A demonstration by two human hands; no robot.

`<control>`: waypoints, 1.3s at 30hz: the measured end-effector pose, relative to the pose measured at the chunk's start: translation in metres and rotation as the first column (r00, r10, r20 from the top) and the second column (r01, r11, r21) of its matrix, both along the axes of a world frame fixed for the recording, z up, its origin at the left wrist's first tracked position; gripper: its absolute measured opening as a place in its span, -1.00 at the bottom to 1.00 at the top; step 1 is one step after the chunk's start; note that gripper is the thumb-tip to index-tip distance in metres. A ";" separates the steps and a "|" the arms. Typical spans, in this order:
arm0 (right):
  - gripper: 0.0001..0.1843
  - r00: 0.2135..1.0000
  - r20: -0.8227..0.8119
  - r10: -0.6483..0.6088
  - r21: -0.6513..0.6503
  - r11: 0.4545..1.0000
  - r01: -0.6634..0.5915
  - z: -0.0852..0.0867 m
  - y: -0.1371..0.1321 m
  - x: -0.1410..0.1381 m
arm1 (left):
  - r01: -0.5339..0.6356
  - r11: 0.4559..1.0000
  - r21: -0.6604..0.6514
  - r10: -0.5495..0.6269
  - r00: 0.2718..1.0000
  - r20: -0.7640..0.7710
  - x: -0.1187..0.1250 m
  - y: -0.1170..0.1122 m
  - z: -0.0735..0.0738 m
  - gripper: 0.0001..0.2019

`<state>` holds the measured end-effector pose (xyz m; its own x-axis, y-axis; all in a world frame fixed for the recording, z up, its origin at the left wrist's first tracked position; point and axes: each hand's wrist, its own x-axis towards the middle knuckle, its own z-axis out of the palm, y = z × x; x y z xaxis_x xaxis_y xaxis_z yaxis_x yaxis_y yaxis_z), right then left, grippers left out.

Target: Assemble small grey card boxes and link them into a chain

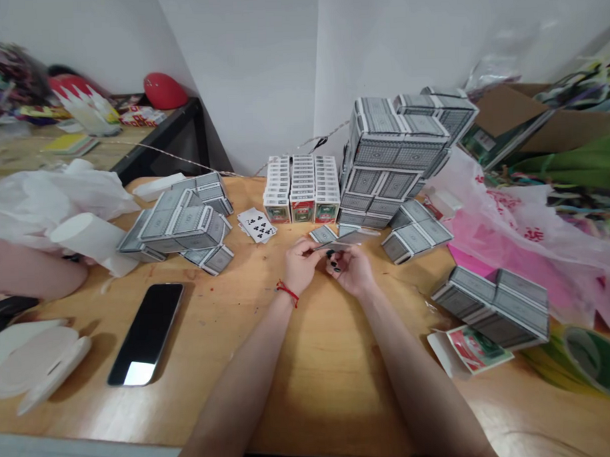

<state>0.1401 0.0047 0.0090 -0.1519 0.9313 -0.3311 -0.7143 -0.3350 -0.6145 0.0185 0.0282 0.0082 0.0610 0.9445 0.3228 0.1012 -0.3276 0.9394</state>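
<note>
At the middle of the table my left hand, with a red string bracelet at its wrist, pinches a thin playing card seen nearly edge-on. My right hand has its fingers curled under the same card from the other side; dark nails show. How many cards are held I cannot tell. Just beyond the fingers lie grey-backed playing cards, face down. Left of them is a small fan of face-up club cards. Boxed card decks stand behind in three upright rows.
Grey-backed card stacks rise in a tall pile at right, with a lower pile at left. Another stack sits near an open card box and green-yellow tape. A phone and white compact lie front left.
</note>
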 end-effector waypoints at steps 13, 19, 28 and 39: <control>-0.86 0.693 0.696 -0.188 0.221 0.974 0.043 -0.023 -0.001 -0.005 | 0.083 0.973 -0.214 -0.103 0.991 -0.086 -0.007 0.008 -0.017 -0.85; -0.91 0.451 0.857 -0.249 0.272 0.962 0.016 -0.025 -0.003 0.000 | 0.048 0.980 -0.194 -0.065 0.994 -0.085 -0.005 0.005 -0.016 -0.84; -0.87 0.223 0.931 -0.291 0.301 0.954 -0.012 -0.017 -0.008 -0.002 | -0.056 0.972 -0.227 0.047 0.998 -0.047 -0.005 0.003 -0.010 -0.76; -0.83 0.531 0.833 -0.152 0.269 0.951 -0.151 -0.023 -0.005 0.000 | 0.235 0.915 -0.328 -0.219 0.972 0.085 -0.018 0.014 -0.012 -0.68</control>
<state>0.1401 -0.0007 -0.0144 0.0552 0.9978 -0.0355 0.1833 -0.0451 -0.9820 0.0006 0.0421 -0.0040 0.2792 0.9602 -0.0011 0.0159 -0.0035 0.9999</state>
